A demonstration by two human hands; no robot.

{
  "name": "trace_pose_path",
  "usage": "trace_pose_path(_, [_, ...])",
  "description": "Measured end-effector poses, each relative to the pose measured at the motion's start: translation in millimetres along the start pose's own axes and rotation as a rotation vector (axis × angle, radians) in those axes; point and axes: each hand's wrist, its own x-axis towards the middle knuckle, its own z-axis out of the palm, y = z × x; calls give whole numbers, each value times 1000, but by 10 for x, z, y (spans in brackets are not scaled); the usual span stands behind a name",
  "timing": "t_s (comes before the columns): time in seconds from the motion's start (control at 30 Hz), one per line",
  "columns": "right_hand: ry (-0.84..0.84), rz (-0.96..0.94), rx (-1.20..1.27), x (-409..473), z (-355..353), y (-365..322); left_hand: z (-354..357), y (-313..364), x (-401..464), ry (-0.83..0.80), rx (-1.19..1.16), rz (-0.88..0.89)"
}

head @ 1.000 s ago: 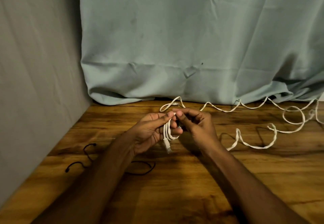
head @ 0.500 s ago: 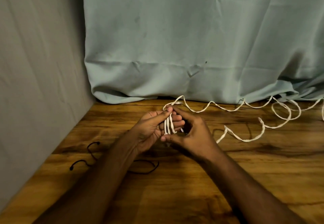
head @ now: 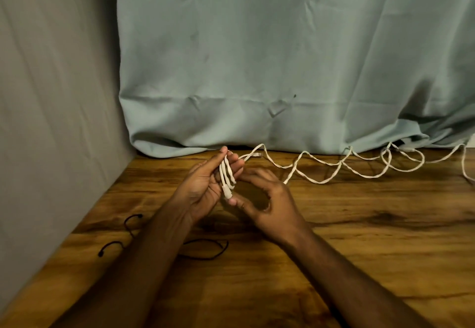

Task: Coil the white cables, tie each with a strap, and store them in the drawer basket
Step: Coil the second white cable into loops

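white cable (head: pixel 321 171) trails along the tabletop (head: pixel 359 237), a few loops gripped in the left hand (head: pixel 205 186). right hand (head: pixel 267 204), fingers curled, seems to feed the strand. best keep loops even and tension light.

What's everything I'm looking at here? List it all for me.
white cable: one, white, a few loops wound in the left hand, the rest trailing in curls along the back of the table to the right
black straps: number unclear, black, thin, on the table near the left forearm
table: one, brown wood
cloth: one, pale green, hanging behind the table
wall: one, grey, on the left
left hand: one, holds the wound loops
right hand: one, fingers curled, thumb tip at the cable's plug
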Motion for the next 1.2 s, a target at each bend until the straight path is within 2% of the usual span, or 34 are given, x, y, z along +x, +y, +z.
trace_pose_path(0.2, [-122,-111,-297,-14,-120,-36,-15,2,2,1,-28,-30])
trace_pose_path(0.33, [-171,-354,-519,33,-153,-73,-34,16,-10,31,-8,-69])
trace_pose_path(0.47, [-187,-426,-585,50,-147,-62,-103,-6,-12,14,11,-138])
trace_pose_path(0.57, [-124,-410,-518,18,-172,-20,-104,28,0,-24,-82,-171])
trace_pose_path(0.7, [-82,-163,-419,-3,-187,-2,-183,205,25,-122,-205,-153])
trace_pose_path(0.77, [-118,-90,-475,15,-198,56,-265,287,36,-173,-205,-136])
trace_pose_path(0.87, [-140,-100,-567,48,-286,214,-365,419,38,-198,-230,-68])
trace_pose_path(0.97, [-217,-119,-571,49,-397,274,-422,488,29,-97,-225,-34])
trace_pose_path(1.1, [-262,-224,-579,66,-340,132,-334,405,9,12,-26,-1])
trace_pose_path(1.2, [-229,-282,-510,46,-219,-11,-280,329,14,1,102,6])
